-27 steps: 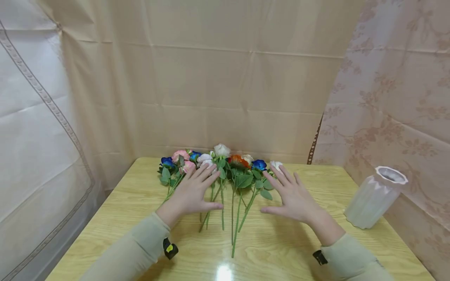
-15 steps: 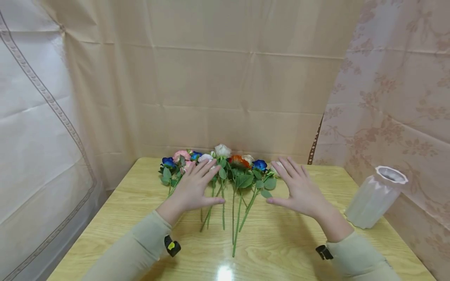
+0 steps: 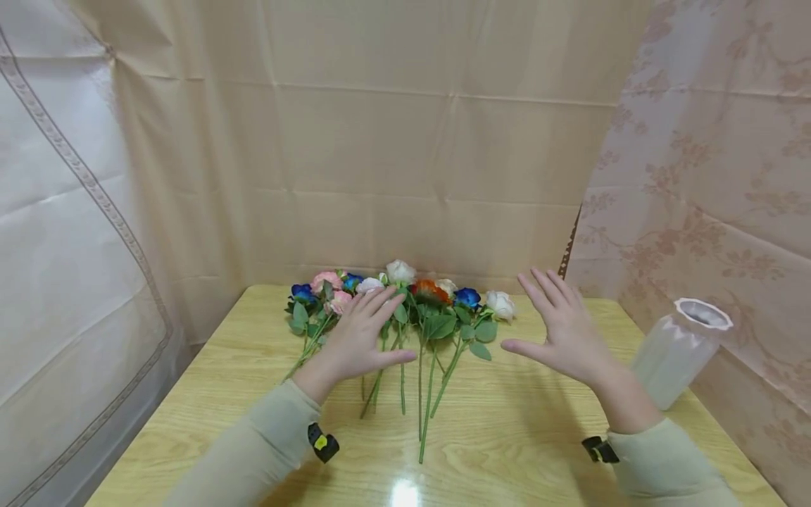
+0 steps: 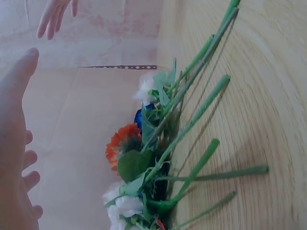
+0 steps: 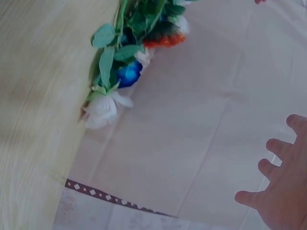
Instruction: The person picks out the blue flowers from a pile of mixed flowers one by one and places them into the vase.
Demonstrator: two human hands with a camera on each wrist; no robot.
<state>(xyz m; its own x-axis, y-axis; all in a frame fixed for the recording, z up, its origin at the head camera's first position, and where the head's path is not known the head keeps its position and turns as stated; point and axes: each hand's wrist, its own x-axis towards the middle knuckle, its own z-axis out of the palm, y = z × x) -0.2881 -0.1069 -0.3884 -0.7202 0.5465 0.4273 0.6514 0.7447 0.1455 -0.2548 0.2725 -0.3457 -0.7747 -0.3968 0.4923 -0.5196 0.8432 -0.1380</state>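
Several long-stemmed artificial flowers lie fanned across the wooden table, heads at the far edge. Among them are an orange flower [image 3: 429, 291], a blue rose [image 3: 467, 298], a white rose [image 3: 501, 305] at the right end and a pink rose [image 3: 326, 281] at the left. My left hand [image 3: 352, 343] hovers over the left stems with fingers spread, holding nothing; it hides some stems and blooms. To the right of the white rose, my right hand [image 3: 570, 338] is raised with fingers apart and nothing in it. The left wrist view shows the flower stems [image 4: 196, 112] lying apart from the hand.
A pearly white ribbed vase [image 3: 678, 359] stands at the table's right side, partly behind my right wrist. The wooden table [image 3: 507, 451] ends at a beige cloth backdrop [image 3: 405, 155]. Patterned cloth [image 3: 728, 176] hangs on the right, white cloth [image 3: 57, 246] on the left.
My right hand has moved right, away from the white rose, which now shows fully. The left hand has shifted slightly right. The flowers and vase stay in place.
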